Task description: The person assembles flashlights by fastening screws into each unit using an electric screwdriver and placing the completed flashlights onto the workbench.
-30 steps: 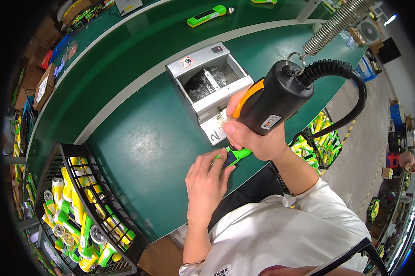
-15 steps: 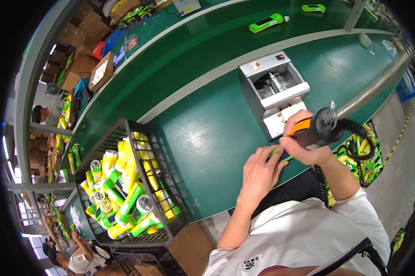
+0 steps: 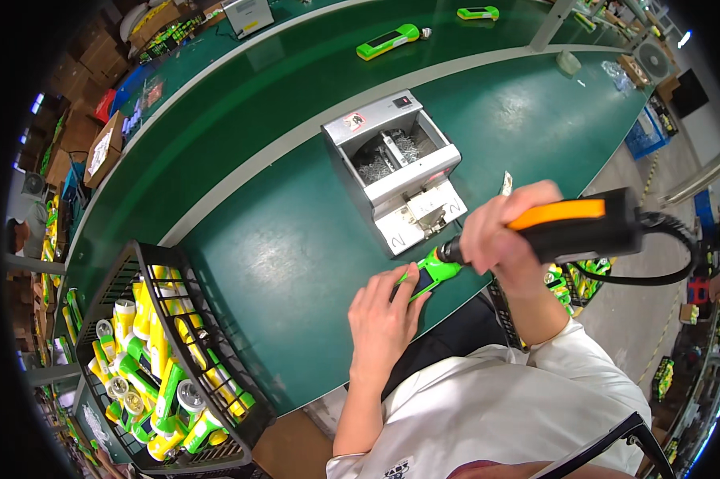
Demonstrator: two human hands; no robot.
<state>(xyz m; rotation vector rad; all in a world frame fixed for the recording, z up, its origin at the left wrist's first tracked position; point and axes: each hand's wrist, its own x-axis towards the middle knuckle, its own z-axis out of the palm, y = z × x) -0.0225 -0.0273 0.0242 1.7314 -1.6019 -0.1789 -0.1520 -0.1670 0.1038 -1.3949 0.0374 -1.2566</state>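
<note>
My left hand (image 3: 380,319) lies over a green flashlight body (image 3: 443,267) with a dark panel, fingers closed on its near end against the green table (image 3: 296,303). Black with an orange stripe, an electric screwdriver (image 3: 587,227) is gripped in my right hand (image 3: 507,231), slightly blurred. The tool lies nearly level, its dark nose at the flashlight's wider far end; whether the bit touches a screw is hidden. Just beyond stands a grey screw feeder (image 3: 414,174) with loose screws in its bin and a white front plate.
A black crate (image 3: 252,437) full of yellow and green flashlights stands at the left. Across the table, a raised rail (image 3: 248,172) borders another green surface bearing a green flashlight (image 3: 388,41). More flashlights sit low, right of my body. A cord trails from the screwdriver.
The view has shifted, so the feeder and crate appear farther left. My right hand has tipped the screwdriver from steep to nearly level, its nose now at the flashlight body. My left hand keeps its hold.
</note>
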